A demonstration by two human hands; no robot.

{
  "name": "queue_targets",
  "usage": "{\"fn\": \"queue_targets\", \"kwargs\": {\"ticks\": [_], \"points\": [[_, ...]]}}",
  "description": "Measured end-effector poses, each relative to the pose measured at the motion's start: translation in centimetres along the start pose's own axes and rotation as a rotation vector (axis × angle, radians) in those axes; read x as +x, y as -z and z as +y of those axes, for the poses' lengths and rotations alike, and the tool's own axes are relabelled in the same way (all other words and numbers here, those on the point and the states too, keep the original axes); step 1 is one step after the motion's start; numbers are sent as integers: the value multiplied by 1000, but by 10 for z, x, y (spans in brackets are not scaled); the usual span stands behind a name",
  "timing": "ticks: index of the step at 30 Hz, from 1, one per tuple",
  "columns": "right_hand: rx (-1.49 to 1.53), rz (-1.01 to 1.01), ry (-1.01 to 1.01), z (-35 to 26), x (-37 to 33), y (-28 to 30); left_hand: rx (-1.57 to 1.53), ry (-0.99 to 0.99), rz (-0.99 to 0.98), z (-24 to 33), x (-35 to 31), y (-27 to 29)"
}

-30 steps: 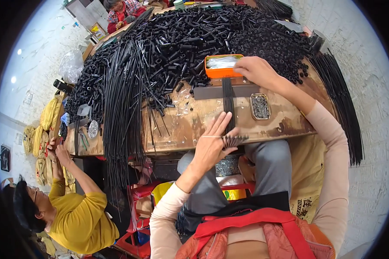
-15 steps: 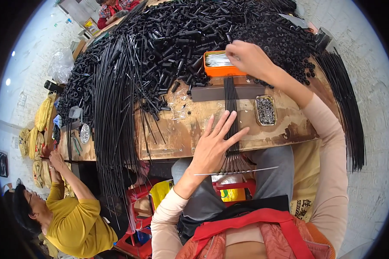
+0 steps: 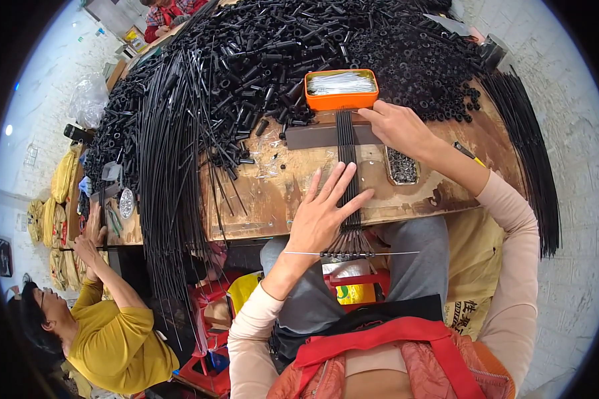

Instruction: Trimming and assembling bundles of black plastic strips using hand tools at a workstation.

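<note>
A flat row of thin black rods (image 3: 345, 136) lies toward me across a dark bar (image 3: 306, 137) on the wooden table. My left hand (image 3: 323, 209) rests flat on the rods, fingers spread. Past the table edge, a thin metal rod (image 3: 396, 253) runs crosswise through their near ends, above my lap. My right hand (image 3: 399, 130) is pinched closed beside the rods' far ends; anything between its fingertips is too small to make out. Just beyond stands an orange box (image 3: 341, 101) of thin silvery wires (image 3: 343, 83). Under my right wrist sits a dish of small metal parts (image 3: 402, 173).
Black tubes and rings (image 3: 273, 60) are heaped across the far table. Long black rods hang over the edge at left (image 3: 170, 159) and right (image 3: 529, 159). A yellow-and-black cutter (image 3: 469, 154) lies right. A person in yellow (image 3: 116, 346) works at left; another sits far off.
My right hand has come from over the orange box toward me, to the rods' far ends. My left hand stays on the rods. The view has shifted slightly.
</note>
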State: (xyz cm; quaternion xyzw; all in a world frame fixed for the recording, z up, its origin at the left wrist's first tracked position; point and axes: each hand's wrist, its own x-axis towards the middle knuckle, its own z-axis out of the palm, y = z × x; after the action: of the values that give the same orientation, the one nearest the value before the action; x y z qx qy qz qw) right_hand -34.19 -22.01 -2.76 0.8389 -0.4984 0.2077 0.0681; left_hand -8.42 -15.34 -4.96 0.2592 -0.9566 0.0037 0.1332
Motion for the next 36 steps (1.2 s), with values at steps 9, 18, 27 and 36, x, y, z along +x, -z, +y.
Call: {"fn": "queue_targets", "kwargs": {"ticks": [9, 18, 27, 36], "points": [[-19, 27, 24, 3, 5, -4, -12, -3, -3, 0, 1, 0], [-34, 16, 18, -1, 4, -3, -65, 39, 21, 3, 1, 4], [-58, 23, 10, 1, 8, -6, -68, 29, 37, 3, 2, 4], [21, 144, 171, 19, 20, -8, -93, 29, 43, 1, 3, 5]]}}
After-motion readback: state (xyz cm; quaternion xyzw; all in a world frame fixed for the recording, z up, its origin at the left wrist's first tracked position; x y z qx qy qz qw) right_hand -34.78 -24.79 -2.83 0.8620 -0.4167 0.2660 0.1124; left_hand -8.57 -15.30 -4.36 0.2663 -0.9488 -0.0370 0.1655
